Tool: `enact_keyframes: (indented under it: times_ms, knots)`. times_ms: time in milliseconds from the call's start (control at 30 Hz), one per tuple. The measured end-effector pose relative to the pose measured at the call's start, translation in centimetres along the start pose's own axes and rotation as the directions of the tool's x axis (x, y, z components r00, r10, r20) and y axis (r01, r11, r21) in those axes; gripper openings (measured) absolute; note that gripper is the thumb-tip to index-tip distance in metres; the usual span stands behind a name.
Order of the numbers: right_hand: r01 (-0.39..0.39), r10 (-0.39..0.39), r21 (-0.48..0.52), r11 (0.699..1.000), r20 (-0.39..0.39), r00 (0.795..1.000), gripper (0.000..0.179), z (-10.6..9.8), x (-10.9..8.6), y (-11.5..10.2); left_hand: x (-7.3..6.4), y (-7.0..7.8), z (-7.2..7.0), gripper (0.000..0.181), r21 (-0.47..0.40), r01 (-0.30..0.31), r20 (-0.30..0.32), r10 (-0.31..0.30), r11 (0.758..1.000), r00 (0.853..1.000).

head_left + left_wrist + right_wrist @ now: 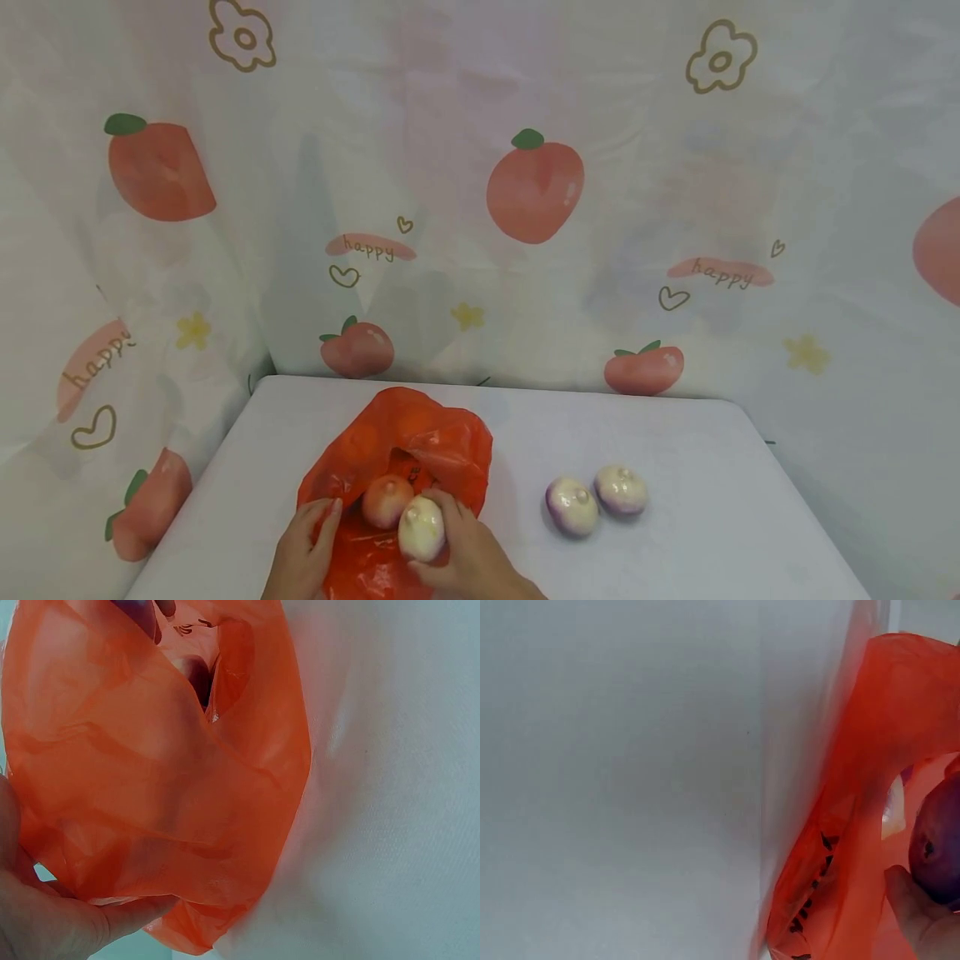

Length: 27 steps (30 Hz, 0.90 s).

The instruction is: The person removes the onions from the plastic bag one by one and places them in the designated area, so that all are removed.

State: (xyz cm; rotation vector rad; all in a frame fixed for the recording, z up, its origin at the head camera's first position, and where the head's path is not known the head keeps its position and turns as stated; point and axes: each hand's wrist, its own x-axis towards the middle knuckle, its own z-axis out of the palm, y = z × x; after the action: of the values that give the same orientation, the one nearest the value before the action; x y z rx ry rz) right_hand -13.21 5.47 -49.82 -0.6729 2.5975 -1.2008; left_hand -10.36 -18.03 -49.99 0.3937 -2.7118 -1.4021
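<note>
Bag made of thin red plastic lies at the bottom of the head view, left of the middle, with its mouth open. The left hand, at the bag's lower left, pinches its edge. The right hand, at the bottom middle, grips a white onion — thumb and fingers curl round it, at the bag's mouth. At the right edge of the right wrist view, a purple side of it shows, with a little dark spot. A pinkish onion sits in the bag, just left of the held one, and round lumps show through the plastic higher up. Two more onions lie side by side on the white table at the lower right — well apart from the bag. A pale cloth with peaches and flowers fills the top.
</note>
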Motion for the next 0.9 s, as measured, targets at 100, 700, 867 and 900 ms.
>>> enact_keyframes:
  times_ms: [100,700,867,900]
  knots:
    - [-0.026,0.026,0.014,1.0,0.004,1.0,0.069,0.0,-0.1,0.0,0.0,0.1,0.0,0.059,0.0,0.002,0.004,-0.002,1.0,1.0]
    - [0.197,-0.198,-0.021,0.98,-0.132,0.971,0.072,-0.3,-1.0,1.0,0.0,-0.2,0.2,0.061,-0.008,0.026,-0.006,-0.026,1.0,1.0]
    - [0.293,-0.291,-0.016,0.956,-0.18,0.94,0.077,-0.3,-1.3,1.8,0.0,-0.3,0.2,0.059,-0.017,0.019,-0.008,-0.019,1.0,1.0]
    - [0.303,-0.3,-0.017,0.953,-0.184,0.936,0.077,-0.4,-1.3,1.9,0.0,-0.3,0.2,0.06,-0.016,0.014,-0.008,-0.014,1.0,1.0]
